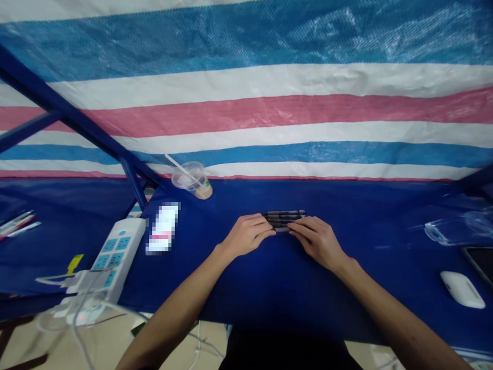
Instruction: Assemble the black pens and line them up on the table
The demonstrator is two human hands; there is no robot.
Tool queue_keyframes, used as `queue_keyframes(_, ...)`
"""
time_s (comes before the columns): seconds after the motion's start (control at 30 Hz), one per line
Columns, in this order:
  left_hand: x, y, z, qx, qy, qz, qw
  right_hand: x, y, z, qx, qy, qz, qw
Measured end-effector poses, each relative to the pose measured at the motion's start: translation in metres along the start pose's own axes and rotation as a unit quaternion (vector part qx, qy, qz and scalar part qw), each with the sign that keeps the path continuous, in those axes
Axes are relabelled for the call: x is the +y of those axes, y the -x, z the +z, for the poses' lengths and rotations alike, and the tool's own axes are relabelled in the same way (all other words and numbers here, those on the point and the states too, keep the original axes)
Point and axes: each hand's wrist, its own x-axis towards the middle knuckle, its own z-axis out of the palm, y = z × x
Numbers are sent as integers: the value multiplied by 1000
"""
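Note:
Several dark pens (283, 218) lie side by side, pointing left and right, on the blue table (269, 288). My left hand (251, 234) closes its fingers round their left ends, thumb at the near side. At their right ends my right hand (314, 237) does the same, with its thumb and index finger against the nearest pen. A gap between the two hands leaves the middle of the pens in sight. The fingertips partly cover both ends.
A plastic cup (192, 180) with a straw stands at the back left, behind a pixelated phone (164, 228). Left of these is a power strip (115, 259) with cables. White case (462, 289), dark phone (481, 259) and clear plastic cup (442, 232) lie right.

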Motion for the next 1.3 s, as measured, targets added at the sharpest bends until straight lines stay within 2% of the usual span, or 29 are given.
queue_keyframes(0.33,4,0,-2,15,-9,-29,999,-1,-1,-1,5,-10,11,1000)
queue_keyframes(0.6,0,1,0,27,-6,-8,1000,0,-1,-1,-3,-7,13,1000)
queue_keyframes(0.9,4,-2,-5,18,10,-14,1000,-2,-1,-1,-5,-11,12,1000)
queue_keyframes(1.1,2,0,-1,39,-10,-21,999,-1,-1,-2,-1,-9,13,1000)
queue_keyframes(1.3,0,0,1,33,-11,-1,999,-2,-1,-1,-5,-10,9,1000)
